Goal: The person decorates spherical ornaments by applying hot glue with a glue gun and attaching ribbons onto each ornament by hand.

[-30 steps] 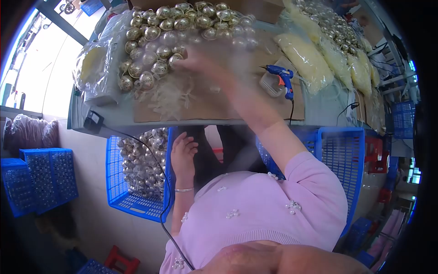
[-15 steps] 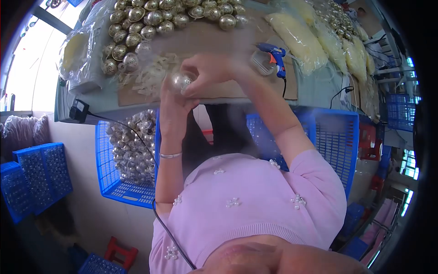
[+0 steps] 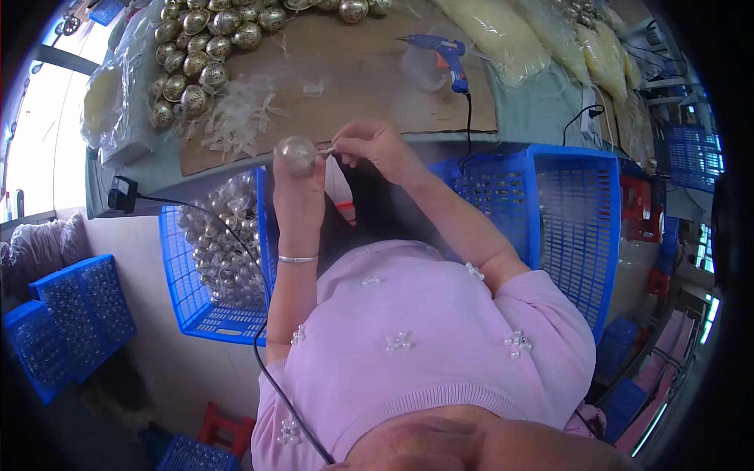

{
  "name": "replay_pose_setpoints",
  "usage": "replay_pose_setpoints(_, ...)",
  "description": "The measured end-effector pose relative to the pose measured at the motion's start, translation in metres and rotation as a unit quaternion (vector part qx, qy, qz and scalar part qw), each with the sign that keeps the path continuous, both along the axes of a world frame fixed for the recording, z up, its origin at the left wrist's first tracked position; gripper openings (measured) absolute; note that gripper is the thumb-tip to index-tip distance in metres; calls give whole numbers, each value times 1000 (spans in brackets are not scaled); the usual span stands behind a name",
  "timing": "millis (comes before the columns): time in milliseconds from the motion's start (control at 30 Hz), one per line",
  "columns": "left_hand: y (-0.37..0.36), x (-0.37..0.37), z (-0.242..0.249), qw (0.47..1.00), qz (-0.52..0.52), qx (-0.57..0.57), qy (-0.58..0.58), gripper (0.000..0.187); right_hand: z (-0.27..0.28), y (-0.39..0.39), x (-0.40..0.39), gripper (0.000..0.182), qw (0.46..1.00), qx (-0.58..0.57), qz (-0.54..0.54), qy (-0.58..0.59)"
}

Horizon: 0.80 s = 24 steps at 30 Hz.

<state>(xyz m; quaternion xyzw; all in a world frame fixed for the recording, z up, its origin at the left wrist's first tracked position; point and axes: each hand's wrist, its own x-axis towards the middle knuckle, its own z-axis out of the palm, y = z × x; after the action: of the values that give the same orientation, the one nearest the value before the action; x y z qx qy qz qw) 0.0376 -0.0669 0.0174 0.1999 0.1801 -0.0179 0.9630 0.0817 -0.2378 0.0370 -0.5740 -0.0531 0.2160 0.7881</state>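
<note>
My left hand (image 3: 302,184), below a silver bracelet, is wrapped round a silvery openwork ball (image 3: 297,155) at the front edge of the table. Just to the right, the fingers of my right hand (image 3: 377,151) pinch a small pale piece beside the ball; it looks like the end of a ribbon or strip, though it is too small to be sure. Clear ribbon strips (image 3: 236,118) lie in a loose heap beyond the ball. Several more openwork balls (image 3: 212,35) are gathered at the back left of the table.
A blue glue gun (image 3: 448,55) lies near a clear plastic dish (image 3: 424,69), its cord trailing over the table edge. Bags of yellowish material (image 3: 503,39) rest at the right. Below the table stand a blue crate of balls (image 3: 224,326) and another blue crate (image 3: 577,228).
My right hand has come off the top of the ball and moved right, now pinching a small pale piece beside it. My left hand still holds the ball. The whole view has shifted slightly.
</note>
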Motion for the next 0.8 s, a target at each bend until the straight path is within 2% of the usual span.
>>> replay_pose_setpoints(33,0,-1,-1,1000,7,11,7,30,4,-1,1,11,1000,-11,-11,-22)
replay_pose_setpoints(67,1,-3,0,988,-27,153,-29,31,11,-2,4,10,999,-21,-23,-44)
replay_pose_setpoints(100,2,-7,2,953,-60,291,-63,31,21,-3,7,9,997,-31,-36,-66)
replay_pose_setpoints(167,0,-14,11,933,-92,344,-46,35,46,-4,13,9,985,-100,-36,-137)
replay_pose_setpoints(233,-6,-24,29,979,-88,175,58,41,62,-4,16,10,970,-149,-35,-189)
replay_pose_setpoints(333,-6,-36,21,971,-99,215,28,45,66,-1,20,9,952,-186,-24,-241)
replay_pose_setpoints(500,-4,-41,10,960,-186,207,19,36,63,-1,17,14,916,-236,14,-324)
replay_pose_setpoints(633,-4,-46,0,974,-169,149,16,25,59,-7,10,12,932,-207,48,-294)
replay_pose_setpoints(700,-2,-47,-3,975,-163,150,0,25,56,-10,6,10,934,-217,82,-270)
replay_pose_setpoints(800,-3,-48,-4,974,-135,181,-34,22,48,-5,6,7,936,-231,51,-262)
